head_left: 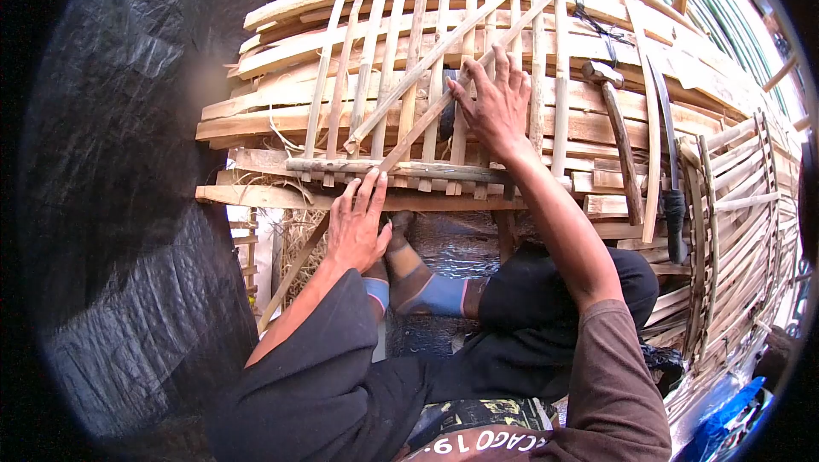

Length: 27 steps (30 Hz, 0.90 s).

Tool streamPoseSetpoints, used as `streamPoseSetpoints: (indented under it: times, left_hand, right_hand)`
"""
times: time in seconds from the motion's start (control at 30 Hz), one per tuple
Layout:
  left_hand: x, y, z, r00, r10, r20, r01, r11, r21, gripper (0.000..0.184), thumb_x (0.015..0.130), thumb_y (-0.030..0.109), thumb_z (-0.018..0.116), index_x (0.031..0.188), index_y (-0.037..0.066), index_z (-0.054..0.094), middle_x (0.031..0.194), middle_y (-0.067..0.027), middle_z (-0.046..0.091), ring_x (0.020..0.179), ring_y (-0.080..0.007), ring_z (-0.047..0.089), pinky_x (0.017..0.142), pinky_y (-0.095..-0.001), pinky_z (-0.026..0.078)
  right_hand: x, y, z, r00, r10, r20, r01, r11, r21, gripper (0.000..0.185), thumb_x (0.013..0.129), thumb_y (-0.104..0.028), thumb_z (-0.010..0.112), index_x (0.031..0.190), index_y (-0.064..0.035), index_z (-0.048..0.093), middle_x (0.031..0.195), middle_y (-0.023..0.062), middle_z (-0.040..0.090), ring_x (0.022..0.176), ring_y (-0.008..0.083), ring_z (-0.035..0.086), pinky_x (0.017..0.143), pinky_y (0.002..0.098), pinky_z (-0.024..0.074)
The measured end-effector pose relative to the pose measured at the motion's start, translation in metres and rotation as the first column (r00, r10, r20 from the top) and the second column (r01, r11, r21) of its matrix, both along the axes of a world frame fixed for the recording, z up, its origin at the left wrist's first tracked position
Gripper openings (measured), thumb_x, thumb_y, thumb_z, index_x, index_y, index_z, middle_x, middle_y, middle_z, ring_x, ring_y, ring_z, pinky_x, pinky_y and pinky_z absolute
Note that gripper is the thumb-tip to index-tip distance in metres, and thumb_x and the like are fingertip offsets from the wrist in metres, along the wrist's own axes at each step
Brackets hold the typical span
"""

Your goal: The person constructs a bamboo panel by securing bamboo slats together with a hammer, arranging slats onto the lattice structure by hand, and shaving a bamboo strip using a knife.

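Note:
Upright wooden slats (pixel 367 61) stand side by side over stacked planks, crossed near the bottom by a thin rail (pixel 409 168). Two slats lie diagonally over them: an upper one (pixel 426 61) and a lower one (pixel 420 127). My left hand (pixel 360 221) has its fingertips at the bottom end of the lower diagonal slat, by the rail, with the fingers extended. My right hand (pixel 496 104) rests over the upper part of that same slat, fingers spread and touching it. A dark object (pixel 447 116) shows partly behind the slats beside my right hand.
A hammer (pixel 616 129) and a long blade with a black handle (pixel 673 206) lie on the planks (pixel 230 108) at the right. Further right stands a woven slatted panel (pixel 742 206). Black plastic sheeting (pixel 128 206) hangs at the left. My legs are folded below the planks.

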State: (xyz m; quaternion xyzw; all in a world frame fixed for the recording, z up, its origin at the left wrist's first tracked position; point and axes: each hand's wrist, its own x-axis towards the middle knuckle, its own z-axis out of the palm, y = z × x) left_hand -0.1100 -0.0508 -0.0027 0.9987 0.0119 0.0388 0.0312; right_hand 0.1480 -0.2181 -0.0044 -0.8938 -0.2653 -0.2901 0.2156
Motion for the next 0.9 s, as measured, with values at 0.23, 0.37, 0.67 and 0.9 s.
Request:
streamPoseSetpoints:
  times: [0.23, 0.37, 0.67, 0.9]
  left_hand:
    - [-0.0002, 0.0005, -0.0013, 0.998, 0.028, -0.050, -0.032, 0.996, -0.086, 0.091, 0.081, 0.023, 0.071, 0.155, 0.009, 0.019, 0.156, -0.0080, 0.021, 0.129, -0.0319, 0.039, 0.105, -0.0474, 0.037]
    - [-0.0002, 0.0001, -0.0002, 0.998, 0.029, -0.054, -0.034, 0.996, -0.085, 0.092, 0.082, 0.022, 0.071, 0.155, 0.010, 0.017, 0.157, -0.0077, 0.019, 0.122, -0.0320, 0.047, 0.099, -0.0469, 0.042]
    - [-0.0009, 0.0013, -0.0015, 0.998, 0.025, -0.050, -0.030, 0.994, -0.102, 0.093, 0.082, 0.021, 0.070, 0.156, 0.010, 0.015, 0.158, -0.0084, 0.019, 0.118, -0.0323, 0.049, 0.095, -0.0465, 0.044]
    - [-0.0013, 0.0032, -0.0049, 1.000, -0.002, -0.005, 0.001, 0.994, -0.113, 0.093, 0.082, 0.021, 0.070, 0.156, 0.011, 0.014, 0.158, -0.0089, 0.018, 0.124, -0.0324, 0.047, 0.097, -0.0465, 0.044]
  right_hand:
    - [0.0014, -0.0001, 0.0004, 0.994, -0.001, -0.110, -0.005, 0.999, -0.047, 0.058, 0.093, -0.058, 0.052, 0.134, -0.0178, 0.055, 0.150, 0.0188, 0.036, 0.138, 0.0403, 0.031, 0.111, 0.0609, 0.0213]
    - [0.0000, -0.0008, -0.0002, 0.996, -0.003, -0.093, -0.003, 0.998, -0.068, 0.058, 0.093, -0.057, 0.051, 0.136, -0.0182, 0.054, 0.151, 0.0193, 0.035, 0.138, 0.0412, 0.031, 0.111, 0.0616, 0.0216]
    - [0.0004, -0.0004, -0.0009, 0.993, 0.002, -0.122, -0.011, 0.997, -0.079, 0.059, 0.094, -0.057, 0.049, 0.139, -0.0185, 0.051, 0.153, 0.0206, 0.031, 0.140, 0.0433, 0.028, 0.112, 0.0624, 0.0191]
    - [-0.0035, -0.0002, 0.0035, 0.989, -0.022, -0.149, 0.008, 0.996, -0.094, 0.058, 0.095, -0.055, 0.049, 0.139, -0.0178, 0.052, 0.154, 0.0176, 0.030, 0.142, 0.0389, 0.026, 0.114, 0.0585, 0.0189]
